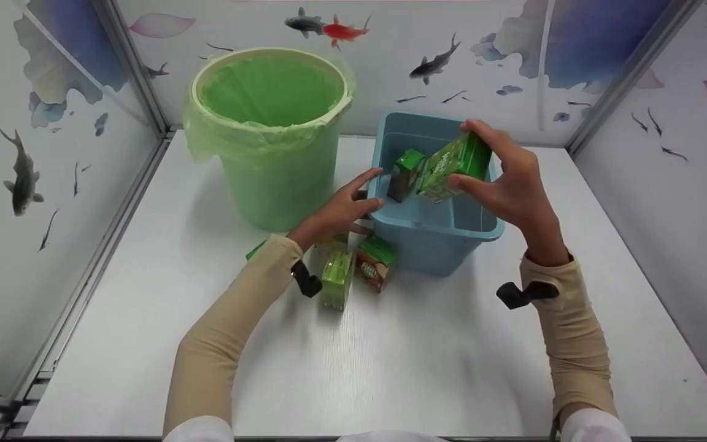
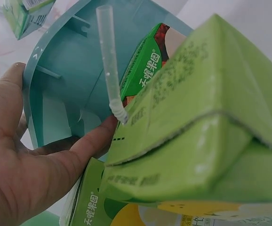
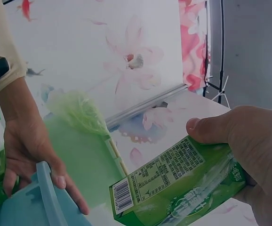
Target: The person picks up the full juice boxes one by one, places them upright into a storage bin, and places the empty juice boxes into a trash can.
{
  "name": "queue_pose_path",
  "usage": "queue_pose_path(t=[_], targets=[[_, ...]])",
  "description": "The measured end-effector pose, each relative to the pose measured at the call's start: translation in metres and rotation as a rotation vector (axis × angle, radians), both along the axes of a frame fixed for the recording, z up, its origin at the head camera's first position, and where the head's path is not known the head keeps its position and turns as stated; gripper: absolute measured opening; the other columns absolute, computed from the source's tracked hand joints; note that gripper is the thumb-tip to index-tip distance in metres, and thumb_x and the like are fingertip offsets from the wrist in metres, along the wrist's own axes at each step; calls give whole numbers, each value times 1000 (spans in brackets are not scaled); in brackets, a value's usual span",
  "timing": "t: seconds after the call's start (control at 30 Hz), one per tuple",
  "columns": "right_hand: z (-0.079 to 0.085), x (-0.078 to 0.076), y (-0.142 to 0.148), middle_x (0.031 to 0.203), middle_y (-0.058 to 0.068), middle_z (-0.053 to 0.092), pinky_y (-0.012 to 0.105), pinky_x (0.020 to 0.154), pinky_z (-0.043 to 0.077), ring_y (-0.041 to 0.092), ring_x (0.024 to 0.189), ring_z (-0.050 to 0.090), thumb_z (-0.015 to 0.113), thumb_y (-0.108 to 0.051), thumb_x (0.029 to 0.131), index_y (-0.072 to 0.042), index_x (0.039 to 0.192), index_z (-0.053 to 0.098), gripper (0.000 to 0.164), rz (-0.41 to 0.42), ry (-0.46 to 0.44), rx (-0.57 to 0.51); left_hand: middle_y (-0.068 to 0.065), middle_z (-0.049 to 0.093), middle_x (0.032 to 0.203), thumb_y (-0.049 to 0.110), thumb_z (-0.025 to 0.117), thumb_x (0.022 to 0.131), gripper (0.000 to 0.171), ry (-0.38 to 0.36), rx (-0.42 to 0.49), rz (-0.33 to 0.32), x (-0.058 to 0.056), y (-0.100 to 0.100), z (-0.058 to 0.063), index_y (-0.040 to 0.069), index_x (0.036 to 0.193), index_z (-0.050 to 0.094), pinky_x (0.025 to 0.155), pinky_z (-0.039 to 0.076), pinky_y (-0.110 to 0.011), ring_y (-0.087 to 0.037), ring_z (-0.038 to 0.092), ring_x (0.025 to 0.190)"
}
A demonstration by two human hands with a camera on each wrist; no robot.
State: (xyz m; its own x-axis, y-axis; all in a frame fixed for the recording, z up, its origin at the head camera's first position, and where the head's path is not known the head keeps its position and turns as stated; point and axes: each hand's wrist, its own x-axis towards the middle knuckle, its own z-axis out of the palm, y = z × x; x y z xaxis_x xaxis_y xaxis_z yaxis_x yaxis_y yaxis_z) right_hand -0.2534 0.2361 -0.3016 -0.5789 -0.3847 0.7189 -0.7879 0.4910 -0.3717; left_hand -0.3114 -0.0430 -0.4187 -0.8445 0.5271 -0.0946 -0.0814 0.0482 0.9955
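My right hand [image 1: 510, 178] pinches a green juice carton [image 1: 455, 166] between thumb and fingers, tilted at the mouth of a light-blue bin [image 1: 427, 248]. A barcode and printed panel show on this carton [image 3: 159, 176] in the right wrist view. Inside the bin, another green-topped carton [image 1: 405, 175] stands against the left wall. My left hand [image 1: 341, 209] holds the bin's near left rim, thumb and fingers on either side of it. Below that hand stand a light-green carton [image 1: 336, 279] with a straw [image 2: 108, 61] poking out, and a green-and-brown carton [image 1: 376, 261].
A tall green trash can [image 1: 280, 172] lined with a thin green bag stands left of the blue bin. More cartons are partly hidden under my left forearm, one showing a green corner [image 1: 255, 248]. Printed panels [image 1: 378, 67] enclose the white table [image 1: 415, 368].
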Motion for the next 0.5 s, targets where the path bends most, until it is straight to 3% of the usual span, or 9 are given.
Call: queue_pose_path(t=[0.23, 0.5], targets=[[0, -22, 11, 138, 12, 61, 17, 97, 47, 18, 118, 58, 84, -9, 84, -3, 148, 51, 73, -63, -55, 34, -16, 35, 157, 30, 64, 102, 69, 6, -22, 10, -1, -1, 0, 43, 159, 28, 90, 56, -54, -34, 53, 130], [2, -44, 20, 137, 12, 62, 14, 92, 48, 18, 111, 61, 81, -12, 87, -5, 148, 51, 69, -142, -194, 38, -16, 34, 157, 29, 64, 102, 69, 5, -20, 12, -2, -2, -3, 43, 159, 28, 90, 56, -55, -35, 52, 131]])
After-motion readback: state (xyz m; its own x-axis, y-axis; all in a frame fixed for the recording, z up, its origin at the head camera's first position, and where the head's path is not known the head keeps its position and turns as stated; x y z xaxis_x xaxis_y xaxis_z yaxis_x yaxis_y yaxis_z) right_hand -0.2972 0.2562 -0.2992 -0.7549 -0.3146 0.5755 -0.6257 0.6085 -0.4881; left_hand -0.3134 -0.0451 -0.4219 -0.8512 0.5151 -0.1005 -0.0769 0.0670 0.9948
